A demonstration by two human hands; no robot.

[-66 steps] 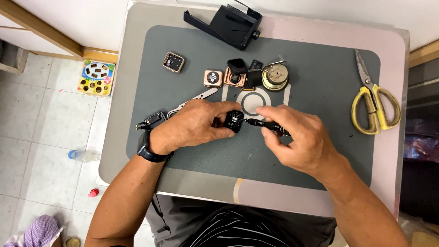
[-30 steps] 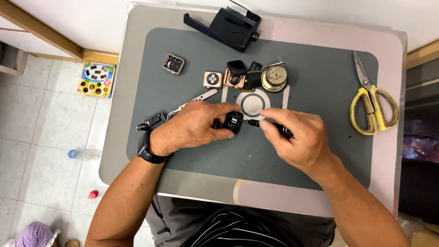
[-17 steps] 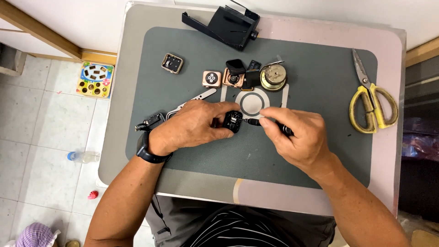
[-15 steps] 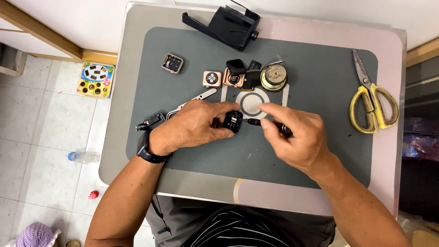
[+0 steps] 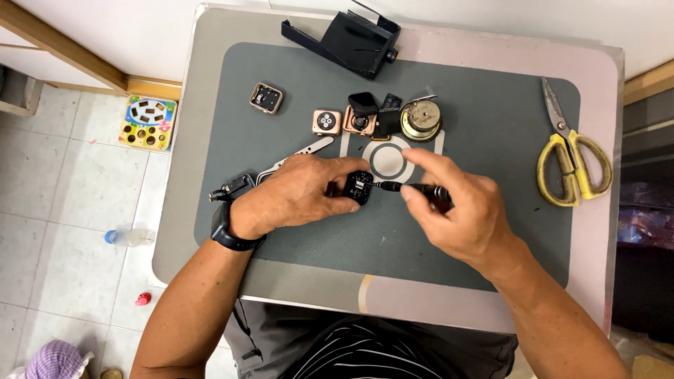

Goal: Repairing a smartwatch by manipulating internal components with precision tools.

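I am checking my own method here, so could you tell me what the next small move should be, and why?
Probably a gentle twist of the screwdriver: its tip already meets the small black square part, which the left hand pins on the grey mat, and the right hand grips the handle.

Small black square watch module (image 5: 360, 187) on grey mat, thin dark screwdriver (image 5: 411, 188) tip against it.

A makeshift repair bench in a home: a small table (image 5: 210, 105) topped with a grey work mat (image 5: 491, 140) carries opened watch cases (image 5: 326, 121), a round clock movement (image 5: 420, 118) and yellow-handled scissors (image 5: 572, 165). Beside it, a child's toy (image 5: 147, 123) and a plastic bottle (image 5: 130, 237) lie on the tiled floor (image 5: 63, 210).
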